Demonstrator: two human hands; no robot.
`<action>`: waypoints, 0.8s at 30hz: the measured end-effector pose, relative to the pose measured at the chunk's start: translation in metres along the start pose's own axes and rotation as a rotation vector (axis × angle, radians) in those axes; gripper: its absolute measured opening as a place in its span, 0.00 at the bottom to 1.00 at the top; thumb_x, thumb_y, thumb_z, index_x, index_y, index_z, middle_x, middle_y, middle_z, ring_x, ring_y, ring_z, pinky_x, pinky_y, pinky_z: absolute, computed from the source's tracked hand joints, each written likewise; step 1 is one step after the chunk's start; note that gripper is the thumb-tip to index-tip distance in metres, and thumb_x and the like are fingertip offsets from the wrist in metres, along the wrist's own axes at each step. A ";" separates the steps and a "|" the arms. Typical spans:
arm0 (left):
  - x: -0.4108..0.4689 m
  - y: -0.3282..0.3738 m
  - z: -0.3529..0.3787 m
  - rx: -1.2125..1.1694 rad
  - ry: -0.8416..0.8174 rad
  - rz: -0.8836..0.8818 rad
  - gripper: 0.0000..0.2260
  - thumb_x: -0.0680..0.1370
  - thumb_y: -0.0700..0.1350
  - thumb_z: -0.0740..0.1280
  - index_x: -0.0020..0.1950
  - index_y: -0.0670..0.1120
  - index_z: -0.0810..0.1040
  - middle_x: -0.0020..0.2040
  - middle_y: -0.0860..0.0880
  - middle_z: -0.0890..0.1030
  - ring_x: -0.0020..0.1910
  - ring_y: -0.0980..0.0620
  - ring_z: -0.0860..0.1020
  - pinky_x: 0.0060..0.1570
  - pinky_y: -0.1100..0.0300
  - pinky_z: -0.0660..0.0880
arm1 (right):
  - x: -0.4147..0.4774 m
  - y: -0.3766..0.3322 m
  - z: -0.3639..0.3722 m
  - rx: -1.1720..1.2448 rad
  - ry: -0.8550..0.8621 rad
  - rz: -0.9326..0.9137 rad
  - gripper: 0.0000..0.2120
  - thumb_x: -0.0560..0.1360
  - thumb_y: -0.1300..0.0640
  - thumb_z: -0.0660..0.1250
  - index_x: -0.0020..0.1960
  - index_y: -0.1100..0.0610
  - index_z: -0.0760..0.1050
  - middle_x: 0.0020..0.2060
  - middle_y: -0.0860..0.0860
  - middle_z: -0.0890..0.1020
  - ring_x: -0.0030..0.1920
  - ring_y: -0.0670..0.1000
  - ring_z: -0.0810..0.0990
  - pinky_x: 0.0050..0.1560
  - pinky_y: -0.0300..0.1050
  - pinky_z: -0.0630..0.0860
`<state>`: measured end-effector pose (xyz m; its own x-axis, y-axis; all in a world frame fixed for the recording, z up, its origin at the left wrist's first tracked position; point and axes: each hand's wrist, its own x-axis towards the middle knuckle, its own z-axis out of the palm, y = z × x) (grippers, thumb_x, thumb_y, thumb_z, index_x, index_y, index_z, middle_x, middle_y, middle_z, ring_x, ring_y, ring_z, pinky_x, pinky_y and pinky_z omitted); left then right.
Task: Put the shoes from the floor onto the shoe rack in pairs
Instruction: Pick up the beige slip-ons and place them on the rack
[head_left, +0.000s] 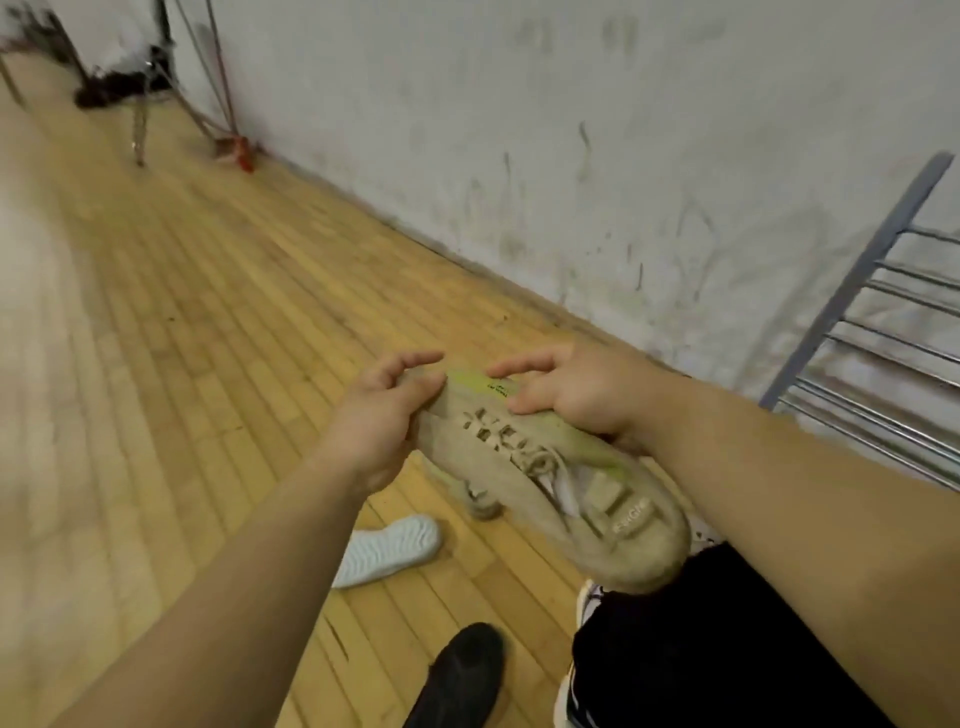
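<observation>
Two bare hands hold one beige suede-like lace-up sneaker (550, 470) in the air above the pale wooden plank floor (218, 322), seen from the head camera. The left hand (382, 415) has its fingers (410, 364) curled round the far end of the shoe. The right hand (569, 395) grips the other side there, fingers pressed onto the upper beside a yellow-green patch. The sneaker's heel, with its pull tab, points back toward the person and hangs over a black trouser leg (717, 654).

The grey metal shoe rack (862, 291) stands at the right edge against the scuffed white wall (519, 130). Only its slanted side post and thin chrome bars show. The sneaker is left of it and apart from it.

On the floor below the hands lies a white shoe (389, 551), ribbed sole showing. A black shoe (462, 675) lies nearer the bottom edge.
</observation>
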<state>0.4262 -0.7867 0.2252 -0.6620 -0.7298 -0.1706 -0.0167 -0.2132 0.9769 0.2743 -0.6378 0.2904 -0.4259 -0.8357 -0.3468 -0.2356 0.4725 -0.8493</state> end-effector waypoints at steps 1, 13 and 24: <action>-0.002 -0.014 -0.011 -0.015 0.015 -0.035 0.09 0.81 0.38 0.69 0.58 0.50 0.82 0.50 0.43 0.83 0.43 0.49 0.82 0.44 0.50 0.81 | 0.005 0.014 0.014 0.047 -0.004 0.037 0.15 0.76 0.62 0.74 0.56 0.44 0.85 0.51 0.52 0.87 0.49 0.52 0.87 0.51 0.48 0.85; 0.024 -0.083 -0.025 -0.050 -0.007 -0.135 0.15 0.81 0.32 0.67 0.61 0.48 0.82 0.51 0.42 0.82 0.49 0.44 0.84 0.45 0.49 0.83 | 0.030 0.064 0.046 -0.054 0.104 0.074 0.18 0.77 0.61 0.72 0.56 0.37 0.79 0.67 0.49 0.79 0.58 0.42 0.76 0.52 0.35 0.73; 0.067 -0.104 -0.018 -0.121 0.073 -0.125 0.11 0.81 0.39 0.71 0.62 0.50 0.82 0.54 0.45 0.84 0.52 0.47 0.84 0.52 0.48 0.81 | 0.048 0.059 0.025 -0.143 0.200 0.108 0.22 0.79 0.62 0.68 0.65 0.39 0.78 0.52 0.44 0.80 0.50 0.49 0.83 0.47 0.43 0.80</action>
<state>0.3968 -0.8246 0.1095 -0.6043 -0.7370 -0.3028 -0.0020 -0.3786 0.9255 0.2617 -0.6569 0.2139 -0.6160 -0.7130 -0.3349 -0.2946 0.6028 -0.7415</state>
